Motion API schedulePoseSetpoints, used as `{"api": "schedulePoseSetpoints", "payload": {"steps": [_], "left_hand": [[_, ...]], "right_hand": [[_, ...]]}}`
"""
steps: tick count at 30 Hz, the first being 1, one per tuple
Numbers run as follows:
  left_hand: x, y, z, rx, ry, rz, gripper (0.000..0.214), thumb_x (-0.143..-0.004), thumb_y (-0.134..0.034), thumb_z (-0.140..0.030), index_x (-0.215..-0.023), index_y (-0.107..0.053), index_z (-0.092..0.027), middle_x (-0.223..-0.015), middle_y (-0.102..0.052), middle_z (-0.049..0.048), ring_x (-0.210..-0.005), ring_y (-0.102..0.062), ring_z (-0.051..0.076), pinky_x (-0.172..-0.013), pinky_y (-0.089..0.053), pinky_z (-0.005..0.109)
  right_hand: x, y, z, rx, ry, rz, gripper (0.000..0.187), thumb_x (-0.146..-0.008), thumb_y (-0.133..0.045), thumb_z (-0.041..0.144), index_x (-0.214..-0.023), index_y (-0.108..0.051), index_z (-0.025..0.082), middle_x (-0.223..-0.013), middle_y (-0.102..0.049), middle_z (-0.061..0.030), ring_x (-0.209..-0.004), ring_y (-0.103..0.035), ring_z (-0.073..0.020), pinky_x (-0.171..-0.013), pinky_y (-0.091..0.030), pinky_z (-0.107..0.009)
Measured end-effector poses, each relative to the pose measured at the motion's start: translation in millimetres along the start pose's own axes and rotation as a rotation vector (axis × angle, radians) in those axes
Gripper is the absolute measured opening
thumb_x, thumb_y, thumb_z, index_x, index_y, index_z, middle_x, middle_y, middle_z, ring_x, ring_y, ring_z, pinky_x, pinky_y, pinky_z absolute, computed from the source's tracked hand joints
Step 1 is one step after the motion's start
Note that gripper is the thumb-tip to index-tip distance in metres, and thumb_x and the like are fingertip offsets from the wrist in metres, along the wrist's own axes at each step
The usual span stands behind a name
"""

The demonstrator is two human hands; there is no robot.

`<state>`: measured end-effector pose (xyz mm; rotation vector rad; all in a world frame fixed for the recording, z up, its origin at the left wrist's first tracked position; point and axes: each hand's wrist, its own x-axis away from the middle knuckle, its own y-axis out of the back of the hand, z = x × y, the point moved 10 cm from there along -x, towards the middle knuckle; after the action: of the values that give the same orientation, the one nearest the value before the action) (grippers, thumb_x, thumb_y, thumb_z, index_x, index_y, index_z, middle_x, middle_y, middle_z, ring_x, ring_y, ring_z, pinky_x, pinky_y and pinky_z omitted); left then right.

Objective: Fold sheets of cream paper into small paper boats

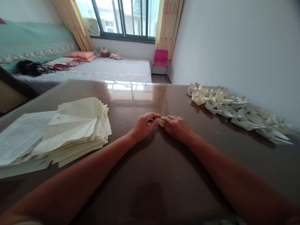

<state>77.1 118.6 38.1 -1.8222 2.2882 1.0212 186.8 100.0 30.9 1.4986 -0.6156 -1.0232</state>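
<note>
Together, left hand (143, 126) and right hand (178, 127) grip folded paper (161, 123); the white sheet's (24, 136) print is illegible.

My left hand (145, 125), my right hand (177, 127), close together at mid-frame: fingers (167, 120) curled, forearms (91, 173) slanting up from the lower corners!
</note>
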Motion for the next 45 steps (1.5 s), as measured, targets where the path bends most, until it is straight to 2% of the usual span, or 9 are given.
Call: {"api": "schedulePoseSetpoints", "payload": {"steps": [4,7,9,13,17,23,28,35,45], "left_hand": [[6,-12.1,-14,0.001,-0.081,0.053,0.023,-0.085,-0.057,-0.029,-0.103,-0.065,-0.017,-0.096,-0.066,0.0043,-0.085,-0.063,0.013,-0.08,-0.054,0.027],[8,-15.7,-17,-0.049,-0.098,0.042,0.037,-0.079,-0.064,-0.03,-0.114,-0.056,-0.019,-0.11,-0.056,0.0064,-0.092,-0.06,0.015,-0.081,-0.055,0.029],[9,-17.5,-12,-0.1,-0.049,0.036,0.039,-0.079,-0.063,-0.03,-0.115,-0.051,-0.019,-0.111,-0.051,0.0068,-0.087,-0.059,0.014,-0.077,-0.055,0.03],[11,-19.5,-4,-0.166,0.025,0.028,0.024,-0.083,-0.053,-0.023,-0.105,-0.046,-0.019,-0.102,-0.048,0.0043,-0.073,-0.056,0.01,-0.069,-0.052,0.028],[10,-20.0,1,-0.231,0.037,0.029,0.017,-0.081,-0.051,-0.02,-0.098,-0.046,-0.02,-0.093,-0.05,0.002,-0.072,-0.054,0.012,-0.068,-0.048,0.027],[4,-16.0,9,-0.347,0.03,0.084,0.018,-0.072,-0.052,-0.013,-0.088,-0.047,-0.021,-0.084,-0.054,0.0001,-0.073,-0.052,0.014,-0.064,-0.042,0.026],[4,-12.1,14,-0.513,0.001,0.205,0.012,-0.073,-0.055,-0.019,-0.082,-0.051,-0.023,-0.084,-0.058,-0.0008,-0.077,-0.053,0.017,-0.064,-0.039,0.027],[4,-10.8,14,-0.421,-0.048,0.409,0.013,-0.082,-0.054,-0.035,-0.088,-0.061,-0.025,-0.088,-0.06,-0.0018,-0.076,-0.057,0.013,-0.07,-0.042,0.024],[7,-8.0,4,-0.484,-0.209,0.522,0.018,-0.084,-0.058,-0.038,-0.094,-0.071,-0.032,-0.102,-0.065,-0.0015,-0.091,-0.06,0.015,-0.079,-0.043,0.023]], "right_hand": [[1,-3,-5,-0.06,-0.039,0.0,0.03,-0.094,-0.042,0.039,-0.11,-0.062,0.022,-0.098,-0.068,-0.0058,-0.083,-0.063,-0.0188,-0.068,-0.039,-0.026],[1,4,-5,-0.181,-0.053,-0.107,0.022,-0.09,-0.049,0.03,-0.106,-0.061,0.021,-0.101,-0.068,-0.0055,-0.087,-0.063,-0.0188,-0.07,-0.039,-0.025],[1,9,-5,-0.249,-0.077,-0.177,0.019,-0.087,-0.052,0.027,-0.103,-0.059,0.02,-0.093,-0.068,-0.0042,-0.083,-0.063,-0.0187,-0.068,-0.039,-0.024],[2,7,-5,-0.366,-0.128,-0.222,0.015,-0.088,-0.049,0.028,-0.099,-0.056,0.02,-0.072,-0.064,0.0001,-0.064,-0.06,-0.0156,-0.061,-0.037,-0.023],[2,1,-1,-0.472,-0.112,-0.208,0.014,-0.086,-0.052,0.027,-0.099,-0.053,0.021,-0.073,-0.065,0.0014,-0.064,-0.059,-0.0135,-0.062,-0.038,-0.022],[1,-8,-12,-0.41,-0.18,-0.153,0.015,-0.081,-0.056,0.025,-0.095,-0.054,0.023,-0.071,-0.061,0.0041,-0.059,-0.053,-0.012,-0.057,-0.034,-0.022],[-2,-10,-9,-0.474,-0.074,-0.145,0.01,-0.083,-0.055,0.021,-0.092,-0.059,0.023,-0.078,-0.057,0.003,-0.062,-0.051,-0.0092,-0.062,-0.038,-0.021],[-1,-11,-9,-0.535,0.041,-0.071,0.012,-0.085,-0.057,0.022,-0.092,-0.067,0.023,-0.092,-0.059,-0.0004,-0.065,-0.053,-0.0076,-0.065,-0.041,-0.021],[6,-3,-4,-0.439,0.229,0.065,0.026,-0.088,-0.053,0.022,-0.106,-0.07,0.028,-0.106,-0.062,-0.0032,-0.086,-0.06,-0.0117,-0.077,-0.044,-0.023]]}}
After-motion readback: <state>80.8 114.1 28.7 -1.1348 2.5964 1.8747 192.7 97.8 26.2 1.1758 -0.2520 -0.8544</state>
